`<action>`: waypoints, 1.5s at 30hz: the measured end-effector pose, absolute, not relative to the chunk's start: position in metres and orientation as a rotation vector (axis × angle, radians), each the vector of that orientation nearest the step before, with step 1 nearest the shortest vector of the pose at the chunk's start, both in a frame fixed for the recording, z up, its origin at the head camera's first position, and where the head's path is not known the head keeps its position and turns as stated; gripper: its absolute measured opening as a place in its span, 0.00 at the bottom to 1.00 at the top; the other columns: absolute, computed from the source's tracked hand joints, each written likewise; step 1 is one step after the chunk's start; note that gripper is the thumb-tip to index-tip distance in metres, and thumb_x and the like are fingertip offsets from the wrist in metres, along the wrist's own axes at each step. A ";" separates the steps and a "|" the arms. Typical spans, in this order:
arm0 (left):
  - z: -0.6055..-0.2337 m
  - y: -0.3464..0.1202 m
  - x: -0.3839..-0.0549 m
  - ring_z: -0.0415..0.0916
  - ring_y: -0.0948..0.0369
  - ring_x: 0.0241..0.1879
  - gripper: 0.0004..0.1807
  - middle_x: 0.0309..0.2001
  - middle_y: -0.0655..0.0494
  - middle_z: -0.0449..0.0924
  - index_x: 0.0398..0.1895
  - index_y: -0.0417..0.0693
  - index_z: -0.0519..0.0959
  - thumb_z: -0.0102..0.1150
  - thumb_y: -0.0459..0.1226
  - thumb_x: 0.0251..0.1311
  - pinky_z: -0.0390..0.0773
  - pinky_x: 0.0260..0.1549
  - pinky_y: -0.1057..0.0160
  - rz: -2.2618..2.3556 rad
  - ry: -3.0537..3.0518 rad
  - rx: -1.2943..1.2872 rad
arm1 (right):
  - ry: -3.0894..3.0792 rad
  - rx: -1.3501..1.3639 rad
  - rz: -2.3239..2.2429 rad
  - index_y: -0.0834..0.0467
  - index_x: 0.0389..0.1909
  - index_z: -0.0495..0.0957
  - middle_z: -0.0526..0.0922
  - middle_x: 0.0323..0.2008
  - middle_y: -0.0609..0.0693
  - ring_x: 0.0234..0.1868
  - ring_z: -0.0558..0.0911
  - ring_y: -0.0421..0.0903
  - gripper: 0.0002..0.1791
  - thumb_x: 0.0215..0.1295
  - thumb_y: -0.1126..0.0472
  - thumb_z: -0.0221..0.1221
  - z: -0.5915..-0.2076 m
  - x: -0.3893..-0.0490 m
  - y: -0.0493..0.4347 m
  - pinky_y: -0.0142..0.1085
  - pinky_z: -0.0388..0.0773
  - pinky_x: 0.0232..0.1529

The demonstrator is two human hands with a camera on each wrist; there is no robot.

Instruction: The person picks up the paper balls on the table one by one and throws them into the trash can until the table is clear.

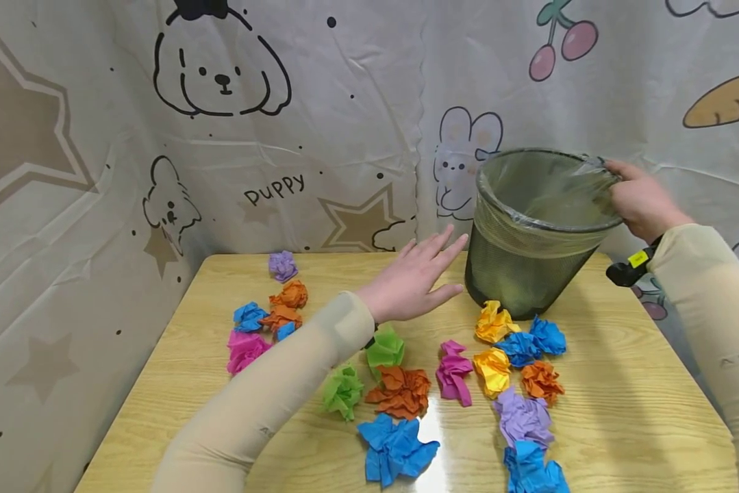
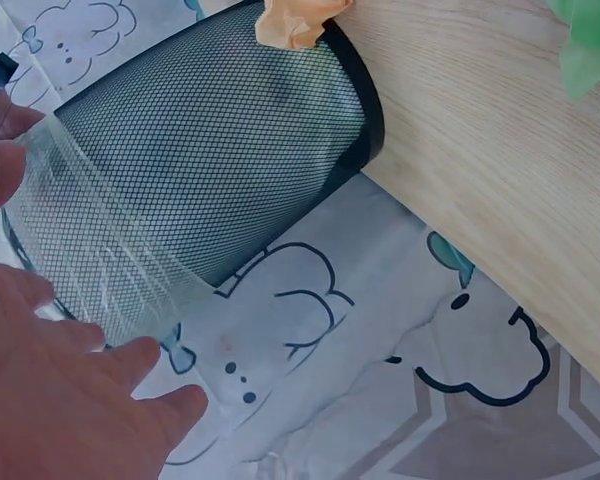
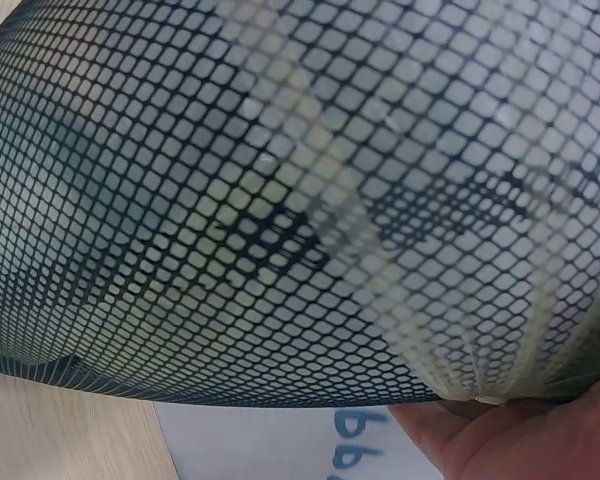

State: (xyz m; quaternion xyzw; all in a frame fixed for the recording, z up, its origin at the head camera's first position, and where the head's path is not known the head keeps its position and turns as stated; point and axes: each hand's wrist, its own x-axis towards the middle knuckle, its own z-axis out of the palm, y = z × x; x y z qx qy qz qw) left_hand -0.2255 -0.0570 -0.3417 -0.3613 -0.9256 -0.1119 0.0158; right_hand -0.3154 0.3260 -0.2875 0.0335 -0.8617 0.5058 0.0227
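A black mesh wastebasket (image 1: 511, 267) with a clear plastic liner (image 1: 529, 236) folded over its rim stands at the back right of the table. My right hand (image 1: 643, 198) grips the rim and liner on the right side; in the right wrist view, fingers (image 3: 520, 440) show beneath the mesh wall (image 3: 230, 300). To the left of the basket, my left hand (image 1: 415, 277) hovers over the table with fingers spread and nothing held. The left wrist view has that hand (image 2: 70, 390) in front of the liner; whether they touch I cannot tell.
Crumpled papers lie in groups on the wooden table (image 1: 622, 411): a blue one (image 1: 396, 448) in front, a pink one (image 1: 454, 373) mid-table, yellow ones (image 1: 494, 322) by the basket, a purple one (image 1: 282, 266) far left. A printed curtain (image 1: 344, 137) hangs behind.
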 end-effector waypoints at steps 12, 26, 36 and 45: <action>-0.341 -0.065 -0.235 0.35 0.52 0.81 0.43 0.82 0.55 0.23 0.84 0.63 0.32 0.39 0.60 0.77 0.40 0.76 0.49 -0.478 -2.863 -1.021 | -2.717 0.047 1.615 0.59 0.83 0.40 0.37 0.81 0.63 0.63 0.58 0.55 0.43 0.65 0.76 0.31 -0.285 -0.318 0.284 0.30 0.67 0.39; -0.342 -0.075 -0.241 0.25 0.55 0.80 0.42 0.81 0.58 0.17 0.83 0.67 0.31 0.40 0.61 0.77 0.47 0.74 0.40 -0.733 -2.682 -0.885 | -2.635 0.045 1.670 0.61 0.82 0.49 0.60 0.70 0.61 0.49 0.68 0.47 0.44 0.60 0.79 0.35 -0.286 -0.318 0.235 0.33 0.70 0.42; -0.340 -0.078 -0.243 0.21 0.53 0.80 0.37 0.82 0.60 0.19 0.84 0.68 0.38 0.32 0.61 0.78 0.42 0.75 0.42 -0.885 -2.630 -0.809 | -2.549 0.041 1.795 0.60 0.83 0.44 0.56 0.75 0.62 0.56 0.65 0.51 0.45 0.61 0.78 0.35 -0.287 -0.309 0.200 0.33 0.67 0.42; -0.334 -0.085 -0.245 0.28 0.50 0.81 0.31 0.83 0.52 0.38 0.64 0.52 0.73 0.28 0.60 0.79 0.42 0.75 0.45 -1.010 -2.594 -0.671 | -2.499 -0.018 1.869 0.61 0.82 0.44 0.56 0.75 0.62 0.48 0.66 0.48 0.45 0.60 0.79 0.36 -0.286 -0.307 0.177 0.32 0.66 0.37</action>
